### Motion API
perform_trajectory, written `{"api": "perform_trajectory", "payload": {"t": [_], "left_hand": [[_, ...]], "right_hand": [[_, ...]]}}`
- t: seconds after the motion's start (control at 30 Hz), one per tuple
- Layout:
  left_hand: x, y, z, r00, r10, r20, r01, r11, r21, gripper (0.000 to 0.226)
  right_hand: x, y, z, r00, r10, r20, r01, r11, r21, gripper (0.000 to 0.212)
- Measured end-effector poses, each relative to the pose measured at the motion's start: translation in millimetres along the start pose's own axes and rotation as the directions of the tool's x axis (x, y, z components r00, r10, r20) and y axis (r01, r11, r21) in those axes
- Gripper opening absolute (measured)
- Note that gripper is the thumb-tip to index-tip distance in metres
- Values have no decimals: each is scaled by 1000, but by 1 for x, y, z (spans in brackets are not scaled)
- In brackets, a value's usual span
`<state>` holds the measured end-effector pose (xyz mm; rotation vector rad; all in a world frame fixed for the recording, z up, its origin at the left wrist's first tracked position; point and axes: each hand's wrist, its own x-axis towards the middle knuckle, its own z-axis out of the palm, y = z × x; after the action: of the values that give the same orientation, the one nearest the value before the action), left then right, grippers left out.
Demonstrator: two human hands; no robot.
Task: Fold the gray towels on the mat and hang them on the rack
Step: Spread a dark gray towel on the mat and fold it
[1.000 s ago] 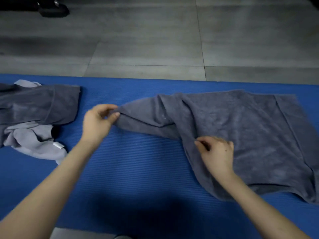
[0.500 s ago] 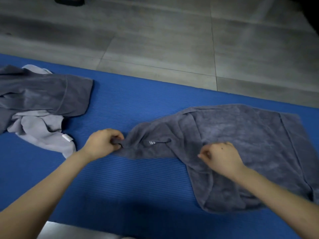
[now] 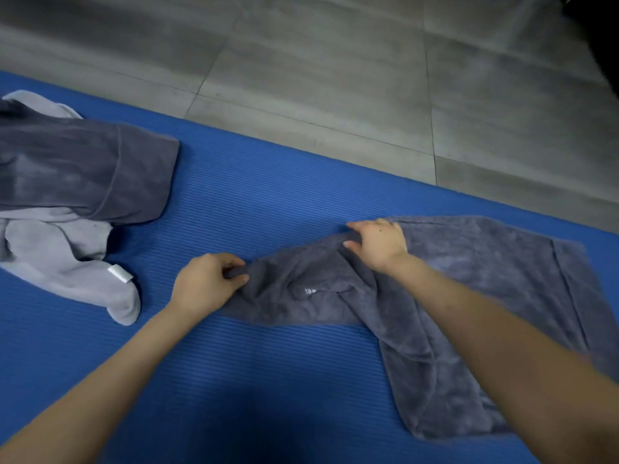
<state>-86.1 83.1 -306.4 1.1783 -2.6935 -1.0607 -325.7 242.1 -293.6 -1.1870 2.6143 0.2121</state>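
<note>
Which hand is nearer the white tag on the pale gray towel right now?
Left. The left hand pinches a corner of the dark towel, just right of the white tag; the right hand grips that towel's far edge, farther right.

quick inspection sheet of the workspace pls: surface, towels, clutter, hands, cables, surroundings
surface: blue ribbed mat, bare between the towels.
job's things: rumpled dark gray towel at right, not yet folded; second dark gray towel at left, lying over a light gray towel with a white tag; rack not in view.
clutter: nothing seen.
hands: left hand pinches the rumpled towel's left end; right hand grips its far edge.
cables: nothing seen.
surroundings: gray tiled floor beyond the mat.
</note>
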Motion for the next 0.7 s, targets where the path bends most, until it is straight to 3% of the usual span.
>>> {"api": "perform_trajectory", "payload": {"t": [0.13,0.23,0.37,0.47,0.57,0.63,0.7], "left_hand": [[12,-4,-10,999,38,-32,-41,995,-96,7],[32,5,-30,993,24,-114,-55,959,-277,14],[64,52,-77,949,118,-294,-251,846,-471,14],[60,91,-105,891,277,-358,-422,795,-435,20],[28,107,-124,851,495,-172,-524,788,-322,33],[6,100,-128,835,542,98,-525,837,-156,33],[-12,84,-122,765,449,462,-539,839,75,26]], "right_hand": [[11,8,13,999,10,-47,-12,1000,-28,27],[5,23,-3,972,84,-220,-38,978,205,21],[-17,52,-64,874,335,-351,6,716,699,18],[-53,64,-92,847,333,-415,150,599,787,13],[-95,72,-86,883,204,-423,209,636,743,9],[-120,78,-69,932,0,-362,255,710,657,5],[-138,82,-50,956,-237,-170,292,795,532,9]]}}
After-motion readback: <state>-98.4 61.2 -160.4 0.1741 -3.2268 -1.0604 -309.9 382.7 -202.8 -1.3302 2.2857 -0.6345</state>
